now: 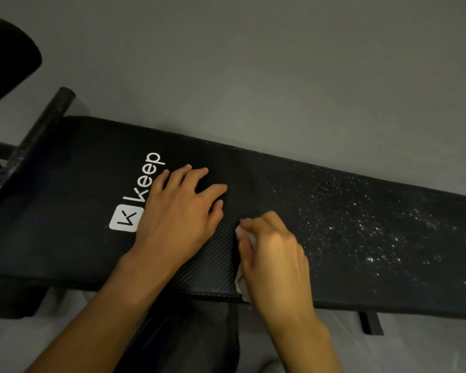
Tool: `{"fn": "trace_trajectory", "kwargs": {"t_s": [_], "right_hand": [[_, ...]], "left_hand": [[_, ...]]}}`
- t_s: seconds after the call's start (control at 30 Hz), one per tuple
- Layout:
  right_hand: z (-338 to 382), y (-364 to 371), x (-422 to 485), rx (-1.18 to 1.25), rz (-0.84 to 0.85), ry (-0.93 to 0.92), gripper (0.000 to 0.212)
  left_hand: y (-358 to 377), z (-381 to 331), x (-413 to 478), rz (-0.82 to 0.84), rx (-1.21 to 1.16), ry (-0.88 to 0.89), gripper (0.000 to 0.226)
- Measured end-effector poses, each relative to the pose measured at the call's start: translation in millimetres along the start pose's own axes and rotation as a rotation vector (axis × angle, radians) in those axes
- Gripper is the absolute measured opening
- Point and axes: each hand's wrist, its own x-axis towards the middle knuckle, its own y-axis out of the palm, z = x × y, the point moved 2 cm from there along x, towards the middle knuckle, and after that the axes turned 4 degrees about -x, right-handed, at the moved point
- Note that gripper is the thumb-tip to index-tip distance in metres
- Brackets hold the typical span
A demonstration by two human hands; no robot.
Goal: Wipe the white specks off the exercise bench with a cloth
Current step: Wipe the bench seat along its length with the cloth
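Now, at far left a black foam roller (8, 57) and a bar (42, 125) stand by the end of the exercise bench (65, 170); your left hand (178, 211) lies flat on the pad, fingers spread, holding nothing, partly over the white Keep logo (143, 192); just beside it, your right hand (275, 254) curls round the cloth (240, 284), pressing it to the pad; white specks (361, 224) dot the bench's right part.

The left hand (180, 211) is lying flat, fingers spread, while the right hand (273, 254) is gripping a cloth (241, 285).
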Motion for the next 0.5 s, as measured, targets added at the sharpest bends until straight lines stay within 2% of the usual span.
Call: {"fn": "trace_trajectory", "kwargs": {"t_s": [0.1, 0.2, 0.37, 0.5], "right_hand": [[-3, 1, -31, 0.019, -0.007, 0.009, 0.010], [-17, -1, -48, 0.108, -0.055, 0.068, 0.022], [-29, -5, -38, -0.016, -0.105, 0.073, 0.015], [-36, -7, -66, 0.071, -0.120, 0.103, 0.015]], "left_hand": [[-7, -5, -1, 0.043, 0.012, -0.029, 0.042], [-4, -27, -4, 0.120, 0.050, -0.055, 0.050], [20, -66, -25, 0.158, -0.053, 0.027, 0.053], [20, -62, -28, 0.123, -0.055, 0.050, 0.053]]}}
